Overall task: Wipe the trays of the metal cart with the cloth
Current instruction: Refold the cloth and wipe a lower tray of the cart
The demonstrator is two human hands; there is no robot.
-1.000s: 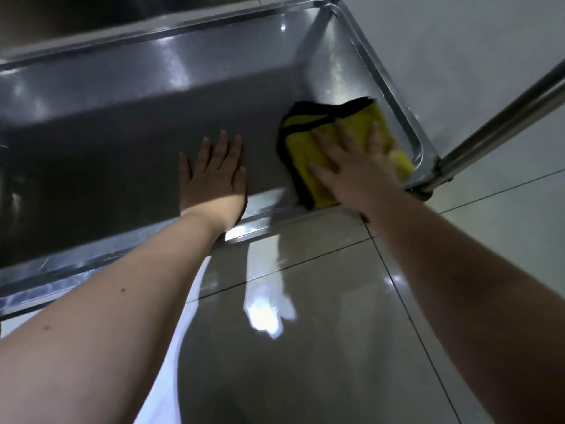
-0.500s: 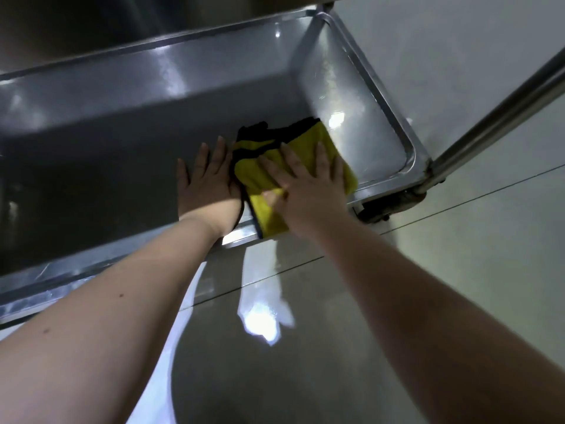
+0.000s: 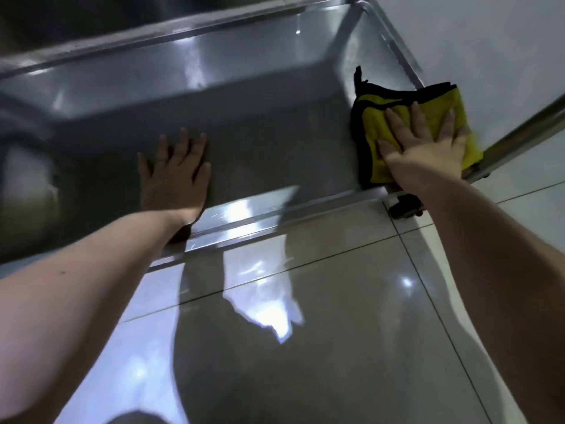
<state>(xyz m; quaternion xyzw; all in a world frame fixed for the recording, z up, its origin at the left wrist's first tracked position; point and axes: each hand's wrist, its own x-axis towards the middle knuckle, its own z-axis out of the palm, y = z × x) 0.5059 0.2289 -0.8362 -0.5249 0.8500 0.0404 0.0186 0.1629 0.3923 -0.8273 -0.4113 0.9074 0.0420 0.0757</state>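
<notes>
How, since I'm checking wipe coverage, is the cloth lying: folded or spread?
Folded: the cloth shows doubled black-edged layers along one side, under the right hand.

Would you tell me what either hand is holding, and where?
Nothing is gripped: right hand presses flat on the cloth; left hand rests on the tray.

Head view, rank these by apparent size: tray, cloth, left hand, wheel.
1. tray
2. cloth, partly covered
3. left hand
4. wheel, partly hidden under the tray corner

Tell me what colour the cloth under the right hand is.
Yellow with a black edge; the cloth shows best in the head view.
</notes>
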